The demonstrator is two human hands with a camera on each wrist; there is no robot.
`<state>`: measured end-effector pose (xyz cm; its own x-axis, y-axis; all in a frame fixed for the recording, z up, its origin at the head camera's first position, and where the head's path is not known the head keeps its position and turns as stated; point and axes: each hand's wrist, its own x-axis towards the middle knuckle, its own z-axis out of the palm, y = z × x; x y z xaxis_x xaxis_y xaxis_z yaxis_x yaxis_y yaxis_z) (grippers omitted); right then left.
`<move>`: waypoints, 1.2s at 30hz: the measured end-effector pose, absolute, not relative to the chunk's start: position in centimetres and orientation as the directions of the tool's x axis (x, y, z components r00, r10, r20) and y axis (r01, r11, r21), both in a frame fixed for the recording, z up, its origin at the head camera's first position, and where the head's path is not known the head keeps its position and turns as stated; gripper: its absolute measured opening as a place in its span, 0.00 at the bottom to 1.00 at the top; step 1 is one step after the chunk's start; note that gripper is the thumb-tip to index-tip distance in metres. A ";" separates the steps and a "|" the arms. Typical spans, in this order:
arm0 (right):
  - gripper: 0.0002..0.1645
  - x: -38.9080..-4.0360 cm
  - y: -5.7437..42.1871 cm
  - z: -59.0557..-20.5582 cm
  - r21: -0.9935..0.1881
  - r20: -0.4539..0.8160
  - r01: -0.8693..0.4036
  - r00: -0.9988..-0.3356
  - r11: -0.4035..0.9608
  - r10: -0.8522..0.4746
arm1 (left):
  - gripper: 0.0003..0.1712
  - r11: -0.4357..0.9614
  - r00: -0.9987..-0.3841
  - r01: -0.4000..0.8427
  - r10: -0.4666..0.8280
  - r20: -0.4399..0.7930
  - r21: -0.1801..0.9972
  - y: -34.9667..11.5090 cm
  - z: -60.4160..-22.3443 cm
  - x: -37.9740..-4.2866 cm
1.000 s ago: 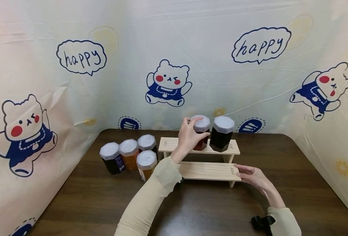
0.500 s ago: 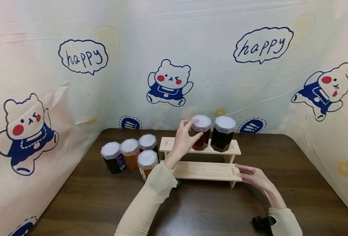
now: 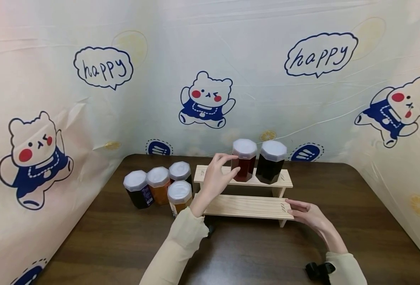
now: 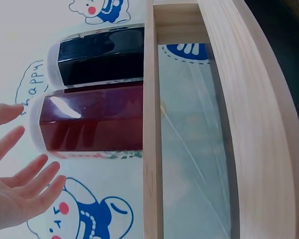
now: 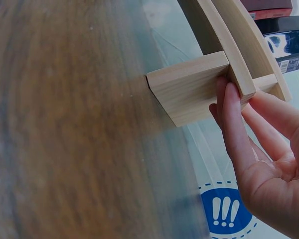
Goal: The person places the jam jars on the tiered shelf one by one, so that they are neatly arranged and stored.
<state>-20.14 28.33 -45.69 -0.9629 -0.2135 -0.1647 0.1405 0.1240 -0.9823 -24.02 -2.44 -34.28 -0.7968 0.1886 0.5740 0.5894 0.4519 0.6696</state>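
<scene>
A two-tier wooden rack (image 3: 245, 206) stands on the table. On its upper tier sit a jar of dark red contents (image 3: 243, 166) and, to its right, a jar of near-black contents (image 3: 269, 168), both upright with whitish lids. My left hand (image 3: 215, 178) is just left of the red jar, fingers spread and holding nothing; the left wrist view shows a gap between these fingers (image 4: 45, 172) and the jar (image 4: 92, 122). With thumb and fingers, my right hand (image 3: 311, 217) pinches the right end of the lower tier, as the right wrist view also shows at the board's corner (image 5: 244, 87).
Left of the rack several more lidded jars stand close together: a dark one (image 3: 140, 196), an orange one (image 3: 160, 192), another at the back (image 3: 180, 171) and an amber one (image 3: 179, 204) in front. A printed curtain (image 3: 153, 99) surrounds the dark wooden table (image 3: 249, 253).
My left hand has let go of the red jar and drawn away to the left and slightly down. The jar stays on the upper tier. My right hand keeps its hold on the rack.
</scene>
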 end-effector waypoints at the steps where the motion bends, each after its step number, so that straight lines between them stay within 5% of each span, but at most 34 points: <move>1: 0.35 -20.1 28.3 -45.7 -0.982 -0.164 0.139 -0.963 0.127 -0.215 | 0.17 0.457 -0.801 0.585 0.191 0.568 0.670 -2.6 -34.3 -23.8; 23: 0.34 -20.3 28.5 -46.0 -0.984 -0.159 0.137 -0.962 0.111 -0.222 | 0.19 0.601 -0.794 0.565 0.213 0.569 0.564 -7.3 -35.8 -21.4; 36: 0.36 -20.2 28.5 -45.8 -0.978 -0.180 0.154 -0.962 0.138 -0.205 | 0.21 0.697 -0.857 0.450 0.162 0.489 0.558 -10.7 -36.1 -20.7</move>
